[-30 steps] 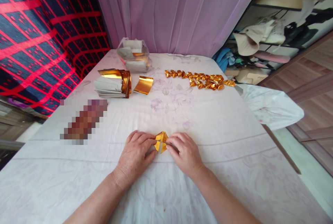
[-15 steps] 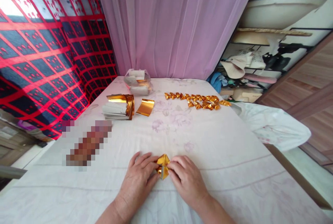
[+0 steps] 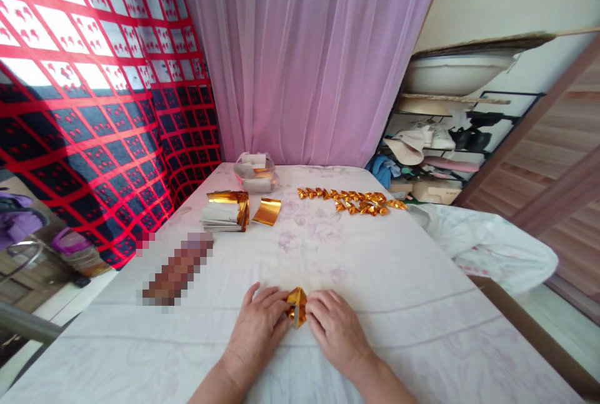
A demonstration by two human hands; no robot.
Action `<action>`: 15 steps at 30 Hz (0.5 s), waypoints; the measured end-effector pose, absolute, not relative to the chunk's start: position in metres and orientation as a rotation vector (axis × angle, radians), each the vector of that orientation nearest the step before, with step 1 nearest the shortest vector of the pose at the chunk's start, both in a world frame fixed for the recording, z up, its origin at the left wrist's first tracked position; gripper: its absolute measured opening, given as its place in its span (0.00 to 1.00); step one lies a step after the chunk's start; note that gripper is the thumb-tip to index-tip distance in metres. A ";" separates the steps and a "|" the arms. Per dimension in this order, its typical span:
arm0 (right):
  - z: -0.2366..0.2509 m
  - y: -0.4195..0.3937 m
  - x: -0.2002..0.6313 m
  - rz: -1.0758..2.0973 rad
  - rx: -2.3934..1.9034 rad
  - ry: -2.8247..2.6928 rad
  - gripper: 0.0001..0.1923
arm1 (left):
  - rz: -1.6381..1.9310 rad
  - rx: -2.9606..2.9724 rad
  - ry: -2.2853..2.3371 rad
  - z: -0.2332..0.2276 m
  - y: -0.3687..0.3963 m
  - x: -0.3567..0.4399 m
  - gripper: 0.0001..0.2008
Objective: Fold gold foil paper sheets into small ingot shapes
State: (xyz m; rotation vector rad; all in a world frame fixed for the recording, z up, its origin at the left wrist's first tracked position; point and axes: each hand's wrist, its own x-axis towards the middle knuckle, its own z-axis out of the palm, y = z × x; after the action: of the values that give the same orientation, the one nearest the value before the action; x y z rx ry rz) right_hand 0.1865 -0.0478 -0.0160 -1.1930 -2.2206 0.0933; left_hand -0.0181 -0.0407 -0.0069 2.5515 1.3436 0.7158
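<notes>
My left hand [image 3: 259,333] and my right hand [image 3: 336,331] rest on the white cloth-covered table [image 3: 384,279], fingertips meeting on a small folded gold foil paper [image 3: 297,306]. Both hands pinch it between them, the piece standing up slightly off the cloth. Farther back lies a row of several finished folded gold pieces [image 3: 351,199]. At back left sits a stack of gold-and-white sheets [image 3: 225,211] with one loose curled gold sheet [image 3: 267,211] beside it.
A clear plastic bag of paper [image 3: 255,172] sits at the table's far edge by the pink curtain [image 3: 309,60]. A red and black patterned cloth [image 3: 94,110] hangs on the left. Shelves with hats and clutter [image 3: 440,141] stand at the right. A blurred patch [image 3: 177,268] lies left of my hands.
The camera has tilted upward, so the table and hands sit lower in view. My fingers have folded the gold piece narrower and pressed closer together on it.
</notes>
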 end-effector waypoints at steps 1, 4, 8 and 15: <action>-0.016 -0.048 0.186 0.076 -1.191 -2.231 0.08 | 0.714 2.552 1.348 -0.007 -0.041 -0.017 0.09; -0.015 -0.047 0.185 0.039 -1.190 -2.245 0.09 | 0.679 2.532 1.386 -0.006 -0.042 -0.014 0.07; -0.011 -0.047 0.188 0.120 -1.181 -2.248 0.08 | 0.648 2.543 1.395 0.000 -0.043 -0.014 0.07; -0.010 -0.045 0.196 0.317 -1.147 -2.245 0.13 | 0.396 2.704 1.146 0.019 -0.031 -0.024 0.09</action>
State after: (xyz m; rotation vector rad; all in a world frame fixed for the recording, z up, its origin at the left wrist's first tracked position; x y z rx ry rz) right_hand 0.1957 -0.0450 -0.0097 -1.1468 -2.2454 0.3172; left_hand -0.0240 -0.0308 0.0193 2.7042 1.1457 0.3960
